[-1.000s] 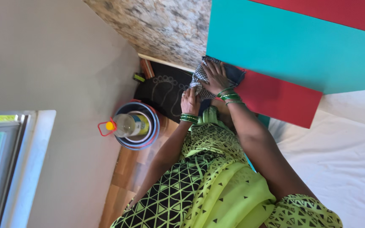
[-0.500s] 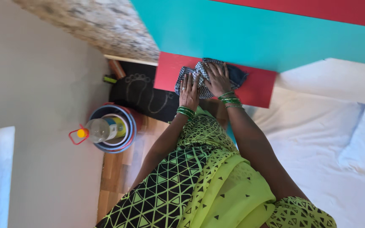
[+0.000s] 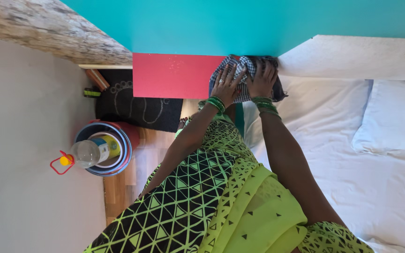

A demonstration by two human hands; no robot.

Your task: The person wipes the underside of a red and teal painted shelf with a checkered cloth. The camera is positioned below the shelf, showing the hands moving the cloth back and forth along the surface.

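Both of my hands press a black-and-white checked cloth (image 3: 245,65) against the end of a red panel (image 3: 174,76), right below a large teal panel (image 3: 202,26). My left hand (image 3: 227,83), with a ring and green bangles, lies spread over the cloth's left part. My right hand (image 3: 263,77), also with green bangles, grips the bunched right part. My green patterned garment (image 3: 212,197) fills the lower middle of the view.
A stack of buckets (image 3: 120,140) holding a plastic bottle (image 3: 87,152) stands on the wooden floor (image 3: 118,192) beside a black mat (image 3: 137,107). A white bed (image 3: 352,178) with a pillow (image 3: 394,117) lies to the right. A stone-patterned wall (image 3: 48,28) is at the upper left.
My hands and the cloth have slid along the red panel toward the bed side. The view has swung that way too, showing more bed and pillow.
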